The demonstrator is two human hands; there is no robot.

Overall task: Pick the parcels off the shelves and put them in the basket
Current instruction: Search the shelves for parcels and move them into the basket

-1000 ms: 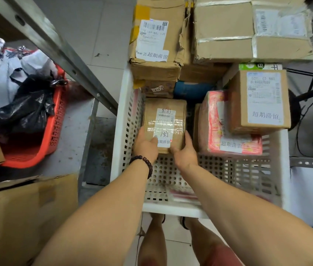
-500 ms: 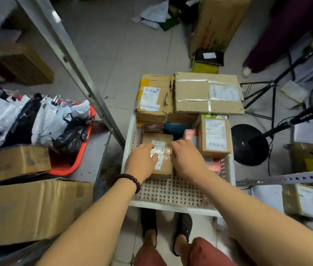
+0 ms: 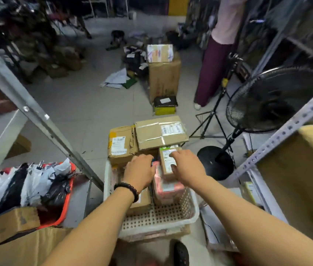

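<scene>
A white perforated basket stands on the floor in front of me, packed with parcels. My right hand grips a small brown box with a white label, thumb on the label and fingers over its far end. That box sits on a pink wrapped parcel. My left hand hangs knuckles up over the basket's middle, its fingertips bent down out of sight. A taped brown box lies below my left wrist. Two larger cardboard boxes rest across the basket's far end.
A metal shelf post slants across the left. On that shelf are a red basket of mailer bags and cardboard boxes. A black standing fan and a tripod are on the right, beside another rack. Boxes and litter lie on the floor beyond.
Both hands have left the taped brown box and moved further in; the right hand now holds the small labelled box. My head has lifted, showing more of the room.
</scene>
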